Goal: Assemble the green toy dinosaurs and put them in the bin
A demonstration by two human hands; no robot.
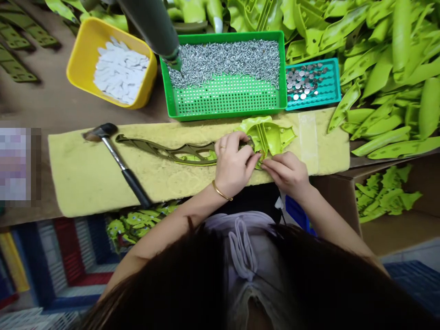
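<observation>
On the yellow cloth pad [82, 183] lies a lime-green plastic shell [275, 135], its ribbed inside facing up. A long, curved olive-green plastic piece [165, 149] with cut-outs stretches left from it. My left hand [232, 158] rests over the place where the two parts meet, its thumb and fingers closed on the olive piece's right end. Close beside it, my right hand [287, 172] pinches at the shell's lower edge. Whatever sits between those right fingertips is too small to make out. A hammer [118, 158] with a black grip lies on the pad's left side.
Behind the pad stand a yellow bin [80, 68] of white pieces, a green basket [227, 114] of screws and a teal tray [330, 94] of small metal discs. A screwdriver-like tool [151, 27] hangs above. Lime-green parts [395, 101] heap up at right, near a cardboard box [388, 236].
</observation>
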